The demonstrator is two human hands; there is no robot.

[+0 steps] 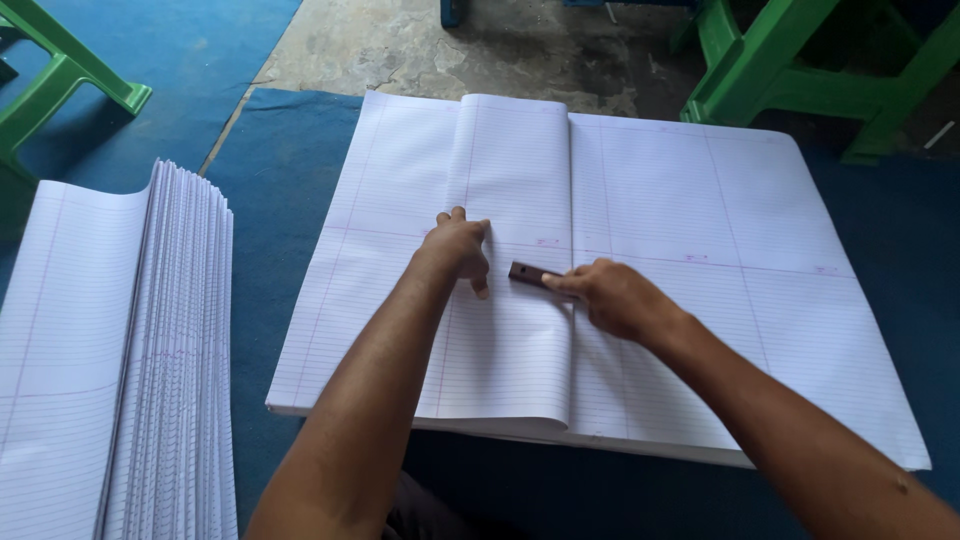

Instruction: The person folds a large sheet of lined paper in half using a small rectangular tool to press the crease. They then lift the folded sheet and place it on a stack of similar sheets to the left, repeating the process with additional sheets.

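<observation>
A large stack of ruled white paper sheets lies on a blue mat. The top sheet is folded over from the right, its fold running down the middle. My left hand presses flat on the folded sheet near the fold. My right hand holds a small dark brown wooden block against the fold line, just right of my left fingers.
A second pile of folded ruled sheets sits at the left with fanned edges. The blue mat covers the floor, with bare concrete beyond. Green plastic stool legs stand at the top left and top right.
</observation>
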